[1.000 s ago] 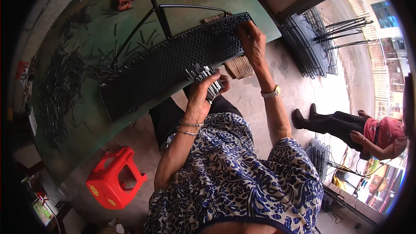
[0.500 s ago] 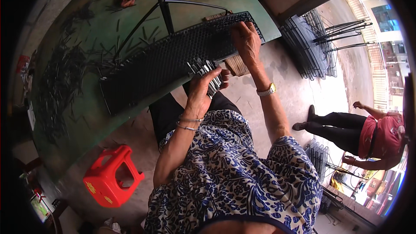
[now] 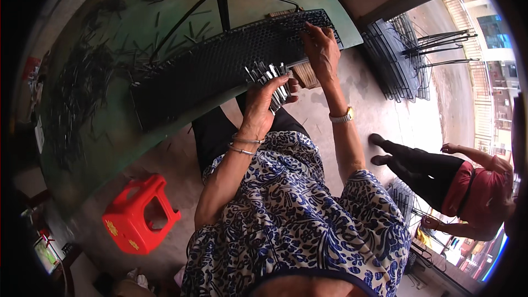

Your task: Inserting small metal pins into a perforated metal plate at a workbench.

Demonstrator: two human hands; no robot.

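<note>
A long black perforated mesh panel [image 3: 203, 66] lies slantwise along the near edge of the green table [image 3: 126, 140]. My left hand [image 3: 263, 102], just below the panel's near edge, is closed round a bundle of thin shiny metal strips [image 3: 278, 91] whose ends fan out past the fingers. Over the panel's right end is my right hand [image 3: 322, 49], with fingers bent together toward the mesh. Whatever sits between its fingertips is too small to make out. A black rod frame [image 3: 221, 8] with splayed braces stands behind the panel.
Many loose dark strips [image 3: 82, 99] are heaped on the table's left. Wooden blocks [image 3: 306, 76] sit by the panel's right end. A red plastic stool [image 3: 140, 217] stands below left. Black wire racks [image 3: 388, 58] are stacked at right, near another person [image 3: 473, 190].
My right hand's fingers have loosened a little from a tighter curl over the panel's right end. My left hand still holds the strips. The other person has shifted stance.
</note>
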